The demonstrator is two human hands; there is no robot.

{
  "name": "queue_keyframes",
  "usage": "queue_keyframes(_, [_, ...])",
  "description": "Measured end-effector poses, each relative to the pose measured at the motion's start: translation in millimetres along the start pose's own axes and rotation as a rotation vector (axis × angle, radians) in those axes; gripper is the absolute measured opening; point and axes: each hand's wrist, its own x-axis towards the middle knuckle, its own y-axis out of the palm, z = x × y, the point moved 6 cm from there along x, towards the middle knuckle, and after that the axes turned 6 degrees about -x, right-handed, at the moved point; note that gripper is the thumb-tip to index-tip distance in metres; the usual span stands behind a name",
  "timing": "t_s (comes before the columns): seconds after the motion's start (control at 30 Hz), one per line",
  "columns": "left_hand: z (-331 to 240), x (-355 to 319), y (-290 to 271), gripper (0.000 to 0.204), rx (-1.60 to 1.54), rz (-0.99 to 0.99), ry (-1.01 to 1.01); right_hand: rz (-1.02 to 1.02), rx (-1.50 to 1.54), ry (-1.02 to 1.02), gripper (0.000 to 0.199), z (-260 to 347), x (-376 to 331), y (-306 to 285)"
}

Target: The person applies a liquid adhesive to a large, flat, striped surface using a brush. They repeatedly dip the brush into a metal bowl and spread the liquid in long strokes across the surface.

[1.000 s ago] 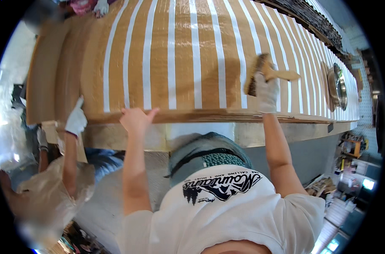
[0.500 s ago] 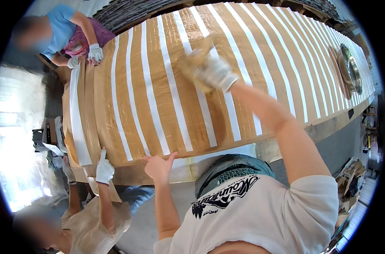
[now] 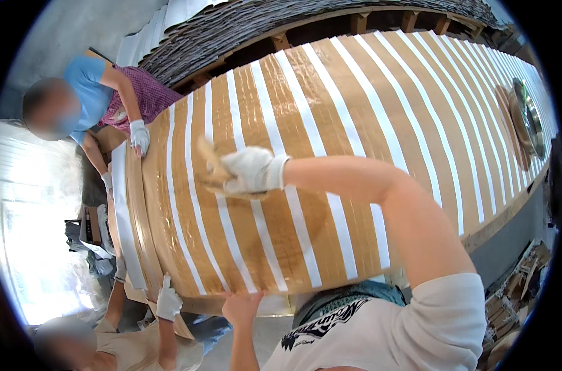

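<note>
Brush [image 3: 214,166], blurred — dark lettering [image 3: 324,323] on shirt [image 3: 426,315]

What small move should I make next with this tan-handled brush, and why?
Perhaps a short leftward stroke: your white-gloved right hand holds the brush over brown, white-striped sheets, with more surface between it and the far co-worker's gloved hand.

The sheets [image 3: 376,102] lay across the frame, with the bowl [image 3: 519,117] on their right end. Left of the middle, the brush [image 3: 216,182] was over them in the right hand [image 3: 255,170]. The left hand [image 3: 242,307] touched their bottom edge. Behind, along the top, lay a stack [image 3: 231,34]. One person [image 3: 94,80] was at upper left, another person [image 3: 129,347] at lower left.
</note>
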Motion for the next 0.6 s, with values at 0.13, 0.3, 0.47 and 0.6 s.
queue_keyframes(0.13, [6.5,-1.9,4.3,0.112,0.042,0.087,-0.110,0.108,-0.016,0.228,0.057,-64.7,47.9,-13.8])
queue_keyframes(0.3, [15.9,-3.6,22.7,0.141,-0.006,0.037,-0.094,-0.407,0.022,0.505,0.034,-221.3,16.7,-138.6])
queue_keyframes(0.47, [12.8,-9.8,25.5,0.134,-0.066,-0.131,-0.011,-0.568,-0.399,0.867,0.039,-288.8,-19.8,-206.9])
queue_keyframes(0.6, [3.9,-11.1,12.8,0.130,-0.103,-0.014,-0.051,-0.525,-0.152,0.640,0.037,-188.0,-10.0,-154.8])
